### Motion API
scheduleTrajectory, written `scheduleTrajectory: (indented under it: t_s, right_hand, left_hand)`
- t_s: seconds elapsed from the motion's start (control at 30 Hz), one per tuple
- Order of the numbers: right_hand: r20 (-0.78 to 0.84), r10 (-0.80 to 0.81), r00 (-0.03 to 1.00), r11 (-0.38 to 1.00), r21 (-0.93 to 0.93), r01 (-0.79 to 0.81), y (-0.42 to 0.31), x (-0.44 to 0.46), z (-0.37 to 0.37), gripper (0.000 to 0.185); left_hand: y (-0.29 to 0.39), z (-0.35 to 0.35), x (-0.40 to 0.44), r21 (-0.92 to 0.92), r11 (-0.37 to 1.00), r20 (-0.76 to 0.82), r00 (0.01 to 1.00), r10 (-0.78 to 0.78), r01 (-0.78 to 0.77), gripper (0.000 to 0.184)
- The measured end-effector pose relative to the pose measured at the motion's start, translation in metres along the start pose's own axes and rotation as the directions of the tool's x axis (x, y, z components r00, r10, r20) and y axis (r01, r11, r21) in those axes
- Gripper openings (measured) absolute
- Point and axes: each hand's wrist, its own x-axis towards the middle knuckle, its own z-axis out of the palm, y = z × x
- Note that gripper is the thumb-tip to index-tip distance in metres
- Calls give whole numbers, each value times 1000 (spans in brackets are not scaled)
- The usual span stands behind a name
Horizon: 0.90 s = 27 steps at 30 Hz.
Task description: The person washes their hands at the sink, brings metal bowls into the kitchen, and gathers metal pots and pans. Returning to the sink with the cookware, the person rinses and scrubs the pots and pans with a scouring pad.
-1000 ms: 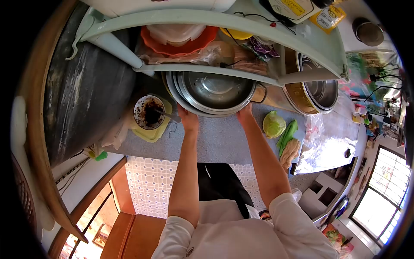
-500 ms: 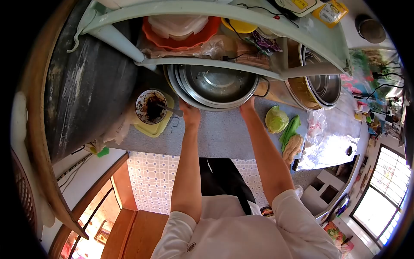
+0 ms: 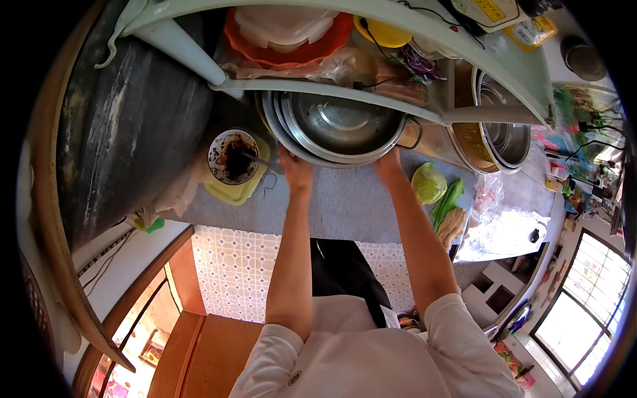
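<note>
A stack of nested metal basins point(image 3: 348, 129) sits on the grey counter, its far side partly hidden under the shelf. My left hand point(image 3: 296, 170) is at the near left of the stack's rim and my right hand point(image 3: 389, 166) at the near right. Both hands are curled against the outer wall, with most fingertips hidden. A looped handle point(image 3: 413, 136) sticks out on the right. Left of my left hand, a bowl point(image 3: 213, 159) with dark brown residue and a spoon point(image 3: 267, 164) stands on a pale yellow lid or tray point(image 3: 229, 193).
The pale green shelf point(image 3: 332, 87) overhangs the basins and carries a red bowl point(image 3: 286, 56). On the counter's right lie a cabbage point(image 3: 428, 183), a green cloth-like item point(image 3: 448, 201) and a tan one point(image 3: 451, 225). More metal pots point(image 3: 507, 144) stand at the far right.
The view has shifted slightly. My hands stay at the rim of the basins, and the stack shows no clear movement on the counter.
</note>
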Motion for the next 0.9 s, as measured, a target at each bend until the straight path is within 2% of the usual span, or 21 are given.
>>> scheduleTrajectory:
  t_s: [0.03, 0.07, 0.1, 0.17, 0.2, 0.27, 0.3, 0.33, 0.37, 0.43, 0.5, 0.7, 0.8, 0.87, 0.9]
  right_hand:
    - [58, -104, 993, 987, -115, 110, -4, -3, -3, 40]
    - [-38, 265, 963, 964, 25, -265, -58, -2, 5, 41]
    - [-80, 610, 788, 786, 186, -590, -90, -9, 10, 42]
    - [-73, 576, 814, 804, 230, -548, -88, -25, -2, 38]
    - [-70, 542, 838, 816, 282, -504, -89, -35, -9, 34]
    - [-17, 495, 869, 834, 291, -469, -114, -49, -5, 32]
    - [34, 451, 892, 843, 313, -438, -137, -57, 6, 30]
    - [28, 486, 874, 807, 370, -461, -152, -57, 15, 21]
    - [30, 480, 877, 810, 367, -457, -149, -53, 13, 21]
    - [61, 562, 825, 716, 463, -522, -134, -44, 10, 17]
    - [58, 552, 832, 723, 463, -512, -130, -35, 16, 17]
    - [83, 645, 760, 715, 286, -638, -146, -12, 32, 22]
    - [133, 667, 733, 658, 355, -664, -145, -5, 37, 22]
    - [173, 718, 675, 478, 583, -658, -135, 0, 35, 25]
    - [179, 716, 675, 480, 576, -662, -134, 0, 36, 25]
  left_hand:
    - [4, 5, -2, -85, 994, -46, 996, -79, 75, 42]
    - [6, 5, -4, -173, 974, -86, 983, -161, 144, 44]
    - [5, 3, -8, -172, 973, -91, 981, -169, 151, 44]
    - [5, 6, -12, -40, 990, -104, 985, -140, 136, 41]
    - [10, 7, -22, -48, 988, -109, 983, -150, 145, 41]
    - [28, 9, -44, -208, 840, -34, 854, -519, 502, 38]
    - [35, 8, -55, -212, 837, -36, 852, -523, 504, 38]
    - [42, 8, -66, -138, 865, -12, 872, -489, 483, 38]
    - [50, 9, -72, -68, 891, 16, 893, -449, 449, 37]
    - [67, 12, -78, -124, 901, 61, 909, -412, 416, 39]
    - [69, 20, -73, -267, 929, 91, 967, -239, 255, 42]
    - [82, 29, -55, -363, 916, 36, 985, -167, 168, 47]
    - [92, 37, -49, -468, 848, 40, 965, -259, 247, 48]
    - [84, 43, -46, -476, 851, 42, 973, -228, 220, 48]
    - [78, 44, -45, -477, 855, 54, 978, -201, 202, 48]
